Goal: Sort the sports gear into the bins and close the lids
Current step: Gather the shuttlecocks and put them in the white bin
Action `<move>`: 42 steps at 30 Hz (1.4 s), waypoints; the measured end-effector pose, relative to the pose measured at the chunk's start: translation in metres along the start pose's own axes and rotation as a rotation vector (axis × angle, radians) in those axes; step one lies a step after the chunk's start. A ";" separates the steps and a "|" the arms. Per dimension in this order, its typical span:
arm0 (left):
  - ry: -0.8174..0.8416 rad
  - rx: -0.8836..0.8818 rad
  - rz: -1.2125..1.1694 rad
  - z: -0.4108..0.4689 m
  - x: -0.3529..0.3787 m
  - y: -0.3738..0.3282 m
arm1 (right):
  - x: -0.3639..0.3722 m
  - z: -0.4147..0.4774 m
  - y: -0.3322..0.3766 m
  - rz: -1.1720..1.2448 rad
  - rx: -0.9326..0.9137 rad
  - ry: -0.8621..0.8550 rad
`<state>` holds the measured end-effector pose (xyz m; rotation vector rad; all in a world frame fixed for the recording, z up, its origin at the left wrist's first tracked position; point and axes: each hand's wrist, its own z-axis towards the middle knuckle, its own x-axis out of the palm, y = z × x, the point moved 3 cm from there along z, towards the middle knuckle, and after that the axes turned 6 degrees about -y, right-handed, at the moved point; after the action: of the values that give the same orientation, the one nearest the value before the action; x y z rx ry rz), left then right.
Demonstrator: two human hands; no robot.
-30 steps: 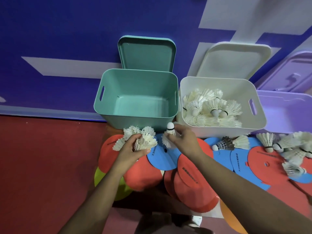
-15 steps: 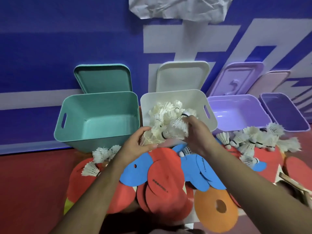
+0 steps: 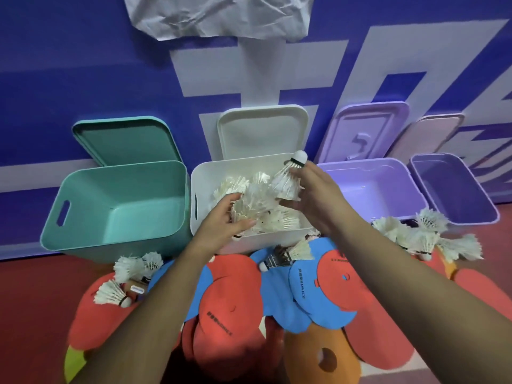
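Observation:
Both hands are over the white bin (image 3: 210, 176), which holds several white shuttlecocks. My left hand (image 3: 221, 220) grips a bunch of shuttlecocks (image 3: 252, 202) just above the pile. My right hand (image 3: 315, 195) holds one shuttlecock (image 3: 288, 178), cork end up, over the bin's right side. Loose shuttlecocks lie on the floor at the left (image 3: 130, 275), in the middle (image 3: 288, 254) and at the right (image 3: 421, 234). Flat red, blue and orange discs (image 3: 230, 309) are spread in front of the bins.
An empty teal bin (image 3: 116, 206) stands left of the white one; a lilac bin (image 3: 371, 187) and a purple bin (image 3: 454, 189) stand right. All lids lean open against the blue wall, the white lid (image 3: 263, 131) behind its bin. The floor is red.
Both hands have risen from the floor discs to above the white bin, carrying shuttlecocks. The view has shifted right, bringing the lilac and purple bins in.

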<state>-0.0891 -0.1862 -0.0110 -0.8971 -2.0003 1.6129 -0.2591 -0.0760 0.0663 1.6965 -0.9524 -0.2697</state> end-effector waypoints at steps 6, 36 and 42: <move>-0.120 0.006 0.104 0.029 -0.013 -0.005 | -0.020 0.026 0.009 -0.531 -0.290 0.044; -0.227 0.515 0.773 0.026 0.028 -0.009 | -0.062 0.028 -0.049 -0.928 -0.362 -0.074; 0.127 0.206 0.601 -0.028 0.071 0.027 | -0.102 -0.014 -0.083 -1.004 -0.269 -0.188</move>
<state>-0.1137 -0.1133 -0.0357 -1.5723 -1.5179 1.9570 -0.2789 0.0111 -0.0317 1.7857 -0.0958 -1.1727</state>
